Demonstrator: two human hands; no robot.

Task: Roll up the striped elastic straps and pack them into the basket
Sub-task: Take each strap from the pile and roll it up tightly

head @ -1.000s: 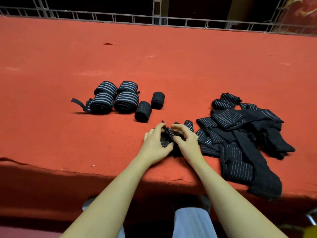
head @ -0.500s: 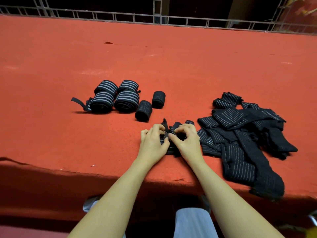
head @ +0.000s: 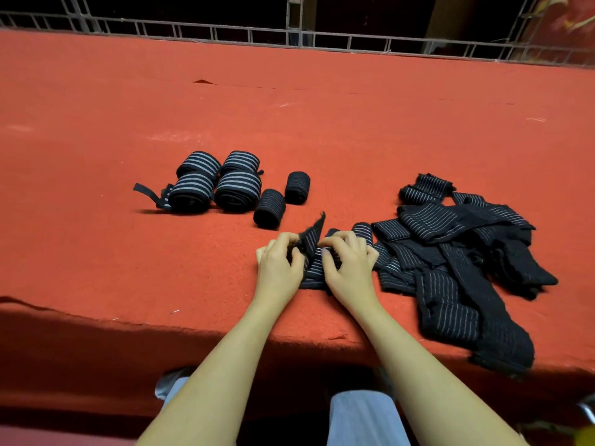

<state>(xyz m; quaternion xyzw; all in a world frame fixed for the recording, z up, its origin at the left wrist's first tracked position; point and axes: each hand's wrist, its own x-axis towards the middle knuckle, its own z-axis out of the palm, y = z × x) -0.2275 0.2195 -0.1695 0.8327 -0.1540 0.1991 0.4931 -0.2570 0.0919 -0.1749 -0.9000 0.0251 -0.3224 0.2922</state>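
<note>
A black strap with thin white stripes point(head: 314, 252) lies near the front edge of the red table, one end sticking up. My left hand point(head: 280, 263) and my right hand point(head: 349, 263) both pinch it with curled fingers, one on each side. To the right spreads a loose pile of unrolled striped straps point(head: 457, 259), part of it hanging over the table edge. Behind my hands sit several rolled straps: wide-striped rolls point(head: 215, 183) and two smaller dark rolls point(head: 269, 208). No basket is in view.
The red felt-covered table point(head: 289, 123) stretches far back to a metal railing point(head: 289, 37). Its front edge point(head: 128, 323) runs just below my wrists. My knees in light trousers point(head: 363, 416) show under the table.
My hands have shifted slightly along the strap, and its free end now sticks up higher between them. The rolls and the loose pile have not moved.
</note>
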